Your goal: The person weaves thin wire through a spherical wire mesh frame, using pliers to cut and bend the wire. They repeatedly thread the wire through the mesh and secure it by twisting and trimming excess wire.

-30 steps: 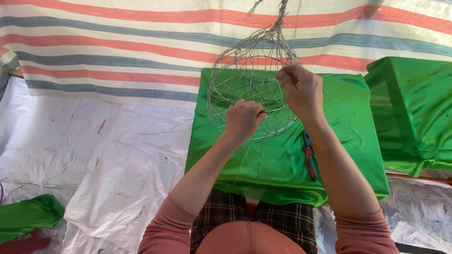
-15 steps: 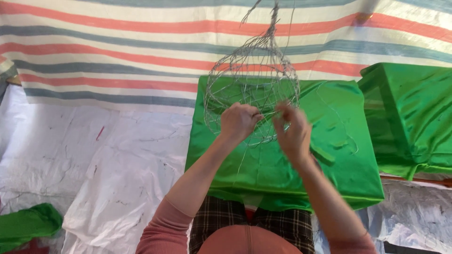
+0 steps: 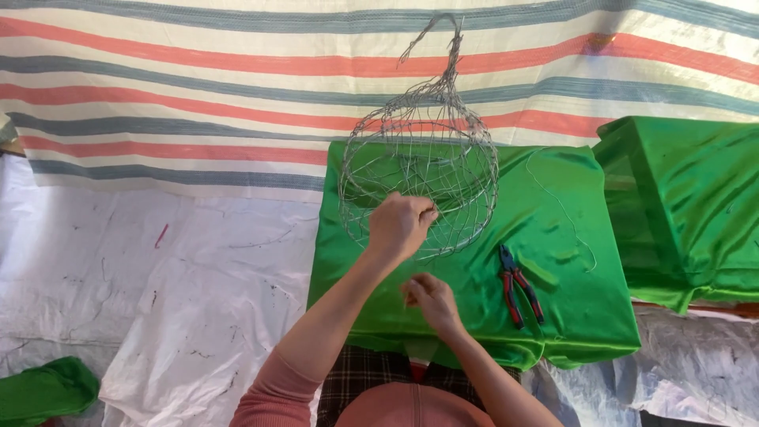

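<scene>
Nearest the camera, the right hand hovers low over the green cloth that covers the tabletop, its fingers pinched together as if on a thin strand, though no wire shows between them clearly enough to tell. Just above it, the left hand is closed on the lower front rim of the wire frame, holding it upright on the cloth. The frame looks largely built: a round cage of ribs and hoops, gathered at the top into a twisted stem. No covering is on it. Red-handled pliers lie to the right; beyond, a loose wire curls, and a striped sheet stretches behind.
</scene>
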